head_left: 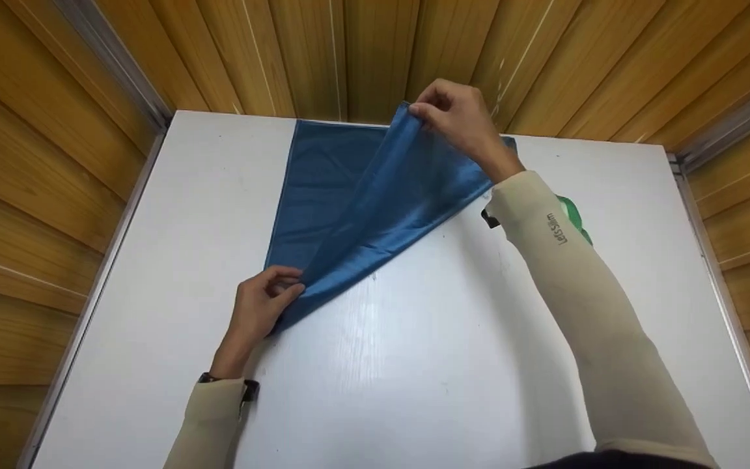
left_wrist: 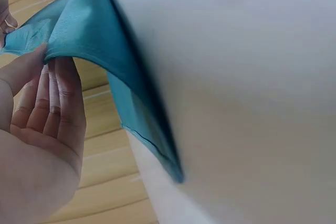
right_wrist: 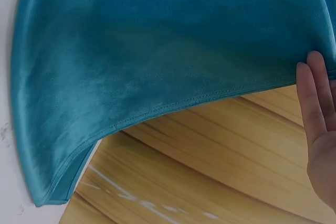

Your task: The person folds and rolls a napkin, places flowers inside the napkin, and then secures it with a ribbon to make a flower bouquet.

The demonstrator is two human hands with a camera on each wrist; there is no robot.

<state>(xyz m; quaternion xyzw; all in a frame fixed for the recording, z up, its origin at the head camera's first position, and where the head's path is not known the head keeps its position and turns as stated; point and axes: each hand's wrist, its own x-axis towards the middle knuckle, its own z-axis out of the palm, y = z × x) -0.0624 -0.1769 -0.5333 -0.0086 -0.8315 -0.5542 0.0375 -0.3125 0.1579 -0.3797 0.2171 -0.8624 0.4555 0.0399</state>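
Note:
A shiny blue cloth (head_left: pixel 326 176) with stitched hems lies near the far edge of the white table, its near side folded diagonally up and over. My right hand (head_left: pixel 463 120) pinches one corner, raised above the far part of the cloth. Lower down at the near left, my left hand (head_left: pixel 256 303) pinches the cloth's edge between thumb and fingers. The left wrist view shows the edge of the cloth (left_wrist: pixel 100 30) between the left thumb and fingertips. In the right wrist view, the lifted hem of the cloth (right_wrist: pixel 173 56) curves away from the right hand (right_wrist: pixel 320 119).
The white table (head_left: pixel 375 384) extends around the cloth. Wood-patterned walls (head_left: pixel 375 52) stand behind it and at both sides, with metal rails along the sides. Partly hidden behind the right forearm lies a green and white thing (head_left: pixel 577 218).

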